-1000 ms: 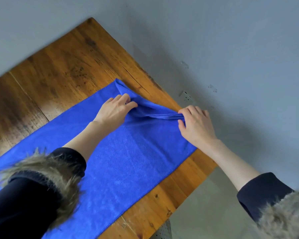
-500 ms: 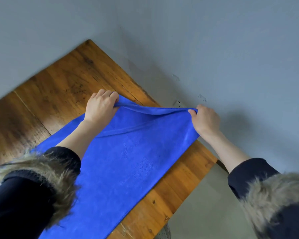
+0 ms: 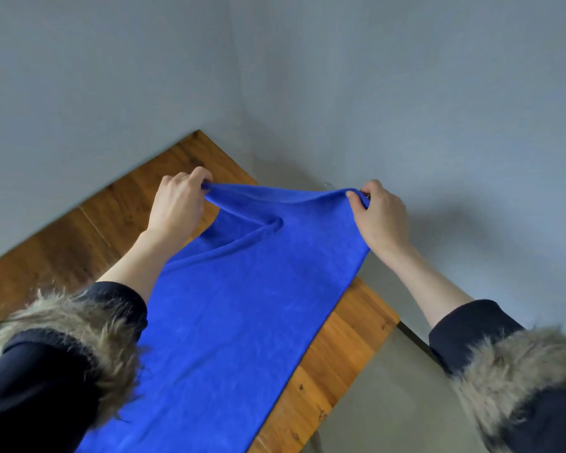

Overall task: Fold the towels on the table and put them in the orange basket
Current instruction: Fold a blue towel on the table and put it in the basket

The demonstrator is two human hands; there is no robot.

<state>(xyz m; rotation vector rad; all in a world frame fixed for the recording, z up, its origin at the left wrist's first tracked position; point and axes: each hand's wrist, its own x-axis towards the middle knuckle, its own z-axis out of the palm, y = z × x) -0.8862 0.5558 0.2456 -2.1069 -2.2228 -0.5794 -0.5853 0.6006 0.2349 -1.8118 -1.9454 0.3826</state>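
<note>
Lifted higher than before, the towel's (image 3: 242, 305) far edge now hangs stretched between both hands, its near part on the table (image 3: 340, 348). Left hand (image 3: 177, 204) and right hand (image 3: 381, 214) each pinch a corner, held apart.

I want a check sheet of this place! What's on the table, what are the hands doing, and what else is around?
Surface: wooden table, worn, set in a corner.
Job's things: blue towel, far edge lifted, the rest lying on the table; orange basket not in view.
Clutter: nothing seen.
Hands: left hand and right hand each pinch a far corner of the towel.
Cables: nothing seen.
Surroundings: grey walls; grey floor; fur-trimmed dark sleeves.
</note>
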